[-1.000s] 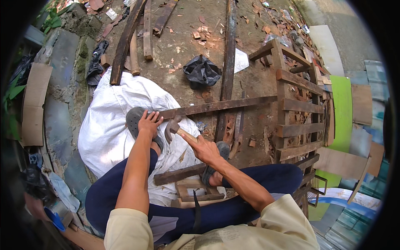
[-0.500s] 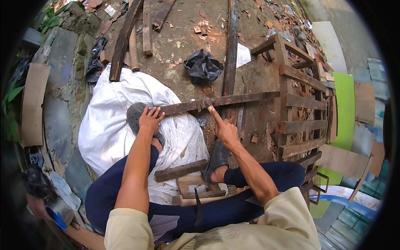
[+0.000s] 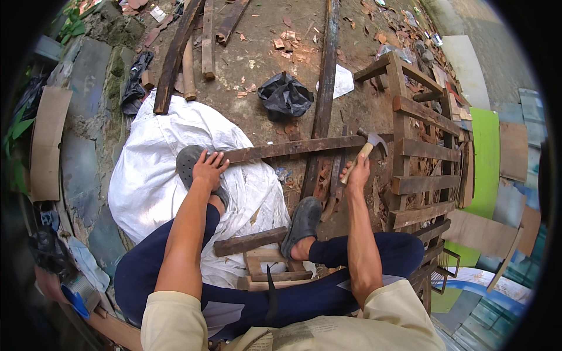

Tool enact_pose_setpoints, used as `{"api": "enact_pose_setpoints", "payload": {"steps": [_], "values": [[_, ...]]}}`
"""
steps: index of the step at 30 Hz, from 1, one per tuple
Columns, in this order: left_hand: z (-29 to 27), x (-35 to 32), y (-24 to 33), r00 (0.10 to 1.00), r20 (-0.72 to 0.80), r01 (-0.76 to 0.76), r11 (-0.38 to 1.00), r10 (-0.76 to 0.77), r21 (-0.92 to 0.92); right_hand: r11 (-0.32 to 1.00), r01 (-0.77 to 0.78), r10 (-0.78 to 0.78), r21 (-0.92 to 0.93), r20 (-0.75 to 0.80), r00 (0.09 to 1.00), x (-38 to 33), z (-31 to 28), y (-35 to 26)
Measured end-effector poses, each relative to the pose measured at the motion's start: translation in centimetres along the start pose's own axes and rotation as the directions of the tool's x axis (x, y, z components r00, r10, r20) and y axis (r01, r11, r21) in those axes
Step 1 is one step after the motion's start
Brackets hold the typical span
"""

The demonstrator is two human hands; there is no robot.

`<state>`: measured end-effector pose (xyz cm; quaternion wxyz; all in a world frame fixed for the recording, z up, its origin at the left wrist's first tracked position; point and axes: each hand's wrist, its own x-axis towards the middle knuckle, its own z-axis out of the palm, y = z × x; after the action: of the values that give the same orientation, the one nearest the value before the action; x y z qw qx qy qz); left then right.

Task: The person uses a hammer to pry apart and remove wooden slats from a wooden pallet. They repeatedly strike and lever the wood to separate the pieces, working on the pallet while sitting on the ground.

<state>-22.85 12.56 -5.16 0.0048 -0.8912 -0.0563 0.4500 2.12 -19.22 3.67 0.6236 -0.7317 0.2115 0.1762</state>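
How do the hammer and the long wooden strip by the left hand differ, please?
The hammer is short, with a pale handle and metal head; the wooden strip is much longer and dark brown. The hammer is gripped in the right hand, while the strip stretches from the left hand toward the slatted frame. Both appear at least partly wooden.

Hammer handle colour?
Light tan; the hammer handle shows best in the head view.
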Motion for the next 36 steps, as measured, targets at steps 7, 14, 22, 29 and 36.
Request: {"api": "enact_pose_setpoints", "payload": {"steps": [7,14,22,29,36], "values": [[1.0,0.6,-0.9,0.999,-0.051,0.018,1.0,-0.018,-0.001,0.895,-0.271,0.396,-0.354,0.355,0.847,-2.1,-1.9,3.4],[-0.6,-0.7,-0.3,1.0,0.011,0.009,1.0,-0.009,-0.01,0.985,-0.094,0.095,0.143,0.001,0.995,-2.9,2.9,5.9],[-0.7,-0.8,-0.2,0.999,0.0,0.041,0.999,-0.041,-0.036,0.89,-0.358,0.447,-0.282,0.38,0.81,-7.7,1.9,5.6],[-0.5,-1.0,-0.1,1.0,-0.001,0.007,0.999,-0.007,-0.047,0.983,-0.025,0.03,0.182,-0.025,0.999,-2.5,2.9,3.0],[-1.0,-1.4,-0.2,1.0,0.003,0.031,0.998,-0.031,-0.052,0.917,-0.305,0.369,-0.257,0.259,0.893,-3.8,2.1,3.2]]}}
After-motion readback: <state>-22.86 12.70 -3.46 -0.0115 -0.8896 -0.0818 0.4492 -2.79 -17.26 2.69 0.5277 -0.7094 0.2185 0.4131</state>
